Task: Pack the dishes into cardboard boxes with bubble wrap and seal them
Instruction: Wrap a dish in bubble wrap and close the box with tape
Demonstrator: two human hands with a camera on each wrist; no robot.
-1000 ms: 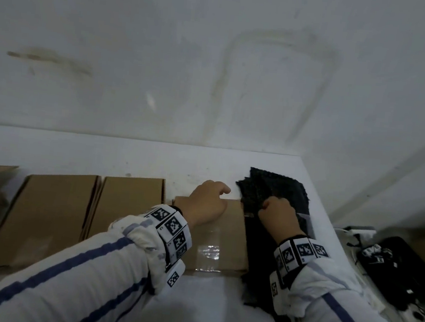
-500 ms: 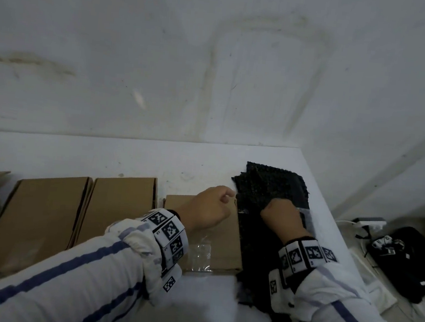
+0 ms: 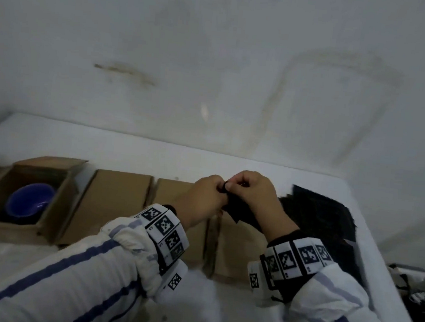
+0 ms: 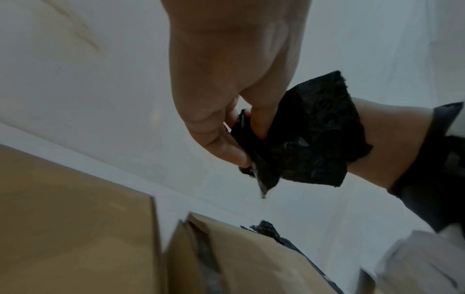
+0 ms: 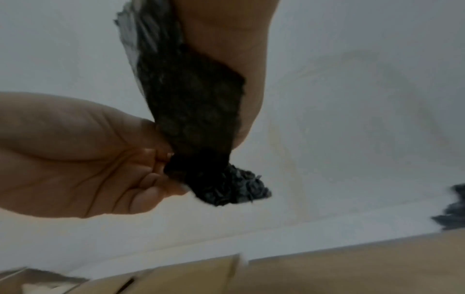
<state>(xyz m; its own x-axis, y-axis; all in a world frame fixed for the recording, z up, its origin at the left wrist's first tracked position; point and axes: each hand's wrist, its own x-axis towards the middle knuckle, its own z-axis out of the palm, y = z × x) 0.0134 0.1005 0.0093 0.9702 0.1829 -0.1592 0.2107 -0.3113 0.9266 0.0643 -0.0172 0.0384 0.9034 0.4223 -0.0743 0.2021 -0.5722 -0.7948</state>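
Note:
Both hands are raised together above the row of cardboard boxes. My left hand (image 3: 217, 191) and right hand (image 3: 236, 186) each pinch the same corner of one black bubble wrap sheet (image 3: 240, 214), which hangs down below them. In the left wrist view the left hand (image 4: 239, 139) pinches the sheet (image 4: 309, 143) at its edge. The right wrist view has the right hand (image 5: 241, 127) gripping the sheet (image 5: 193, 111) from above, with the left hand's fingertips (image 5: 156, 169) on it. An open box (image 3: 52, 223) at the left holds a blue bowl (image 3: 30, 199).
Three closed cardboard boxes (image 3: 116, 203) lie side by side on the white table (image 3: 206, 157), the rightmost (image 3: 236, 251) under my hands. A stack of black bubble wrap (image 3: 320, 218) lies at the right. The table's right edge drops to dark gear (image 3: 421, 297) below.
Both hands have lifted off the box and the stack and met in the air, pinching one black sheet. The view has swung left, bringing the open box with the blue bowl into sight.

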